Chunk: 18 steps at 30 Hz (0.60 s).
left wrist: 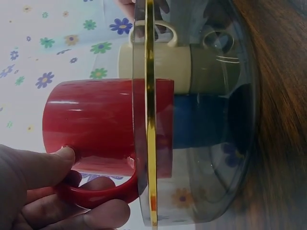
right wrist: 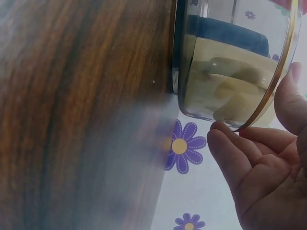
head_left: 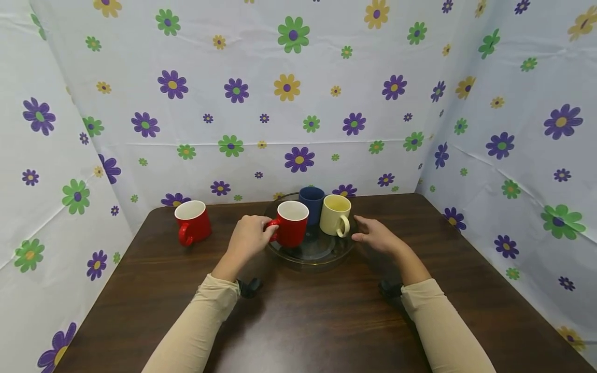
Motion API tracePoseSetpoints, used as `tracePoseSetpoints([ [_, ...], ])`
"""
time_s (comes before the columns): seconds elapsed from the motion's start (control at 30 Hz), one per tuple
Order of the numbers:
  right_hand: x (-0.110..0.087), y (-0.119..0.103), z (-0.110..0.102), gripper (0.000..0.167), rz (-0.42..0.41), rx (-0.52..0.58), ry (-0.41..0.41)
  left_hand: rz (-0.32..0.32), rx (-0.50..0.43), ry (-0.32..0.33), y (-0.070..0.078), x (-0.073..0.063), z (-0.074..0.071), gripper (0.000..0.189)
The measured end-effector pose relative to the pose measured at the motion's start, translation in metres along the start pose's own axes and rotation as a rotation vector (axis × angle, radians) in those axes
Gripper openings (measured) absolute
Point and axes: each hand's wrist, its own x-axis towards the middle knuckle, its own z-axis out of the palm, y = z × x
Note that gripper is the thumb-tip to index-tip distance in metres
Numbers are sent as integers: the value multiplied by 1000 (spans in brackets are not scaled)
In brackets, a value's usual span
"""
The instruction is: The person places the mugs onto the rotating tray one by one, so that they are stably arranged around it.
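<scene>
My left hand point(head_left: 249, 235) grips the handle of a red mug point(head_left: 293, 228), thumb on top. That mug hangs upright, its base just below the gold rim of a clear glass bowl point(left wrist: 150, 187), above the bowl's floor. Inside the bowl stand a blue mug point(head_left: 311, 199) at the back and a pale yellow mug point(head_left: 335, 215) at the right, its handle toward me. My right hand point(head_left: 379, 237) is at the bowl's right side. In the right wrist view its fingertips point(right wrist: 220, 132) lie at the rim, fingers loosely extended; whether they touch it is hard to tell.
A second red mug point(head_left: 193, 223) with a white inside stands at the table's back left, handle toward me. The dark wooden table point(head_left: 317, 321) is bounded by flower-printed cloth point(head_left: 261, 109) at the back and both sides.
</scene>
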Motion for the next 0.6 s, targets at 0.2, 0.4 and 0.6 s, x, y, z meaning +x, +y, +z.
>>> tracePoseSetpoints([
  [0.2, 1, 1, 1, 72, 8, 5, 3, 1, -8, -12, 0, 2, 4, 21],
  [0.4, 0, 1, 1, 73, 8, -1, 6, 4, -8, -5, 1, 2, 7, 20],
  [0.6, 1, 0, 2, 71, 9, 13, 4, 16, 15, -4, 1, 3, 9, 20],
])
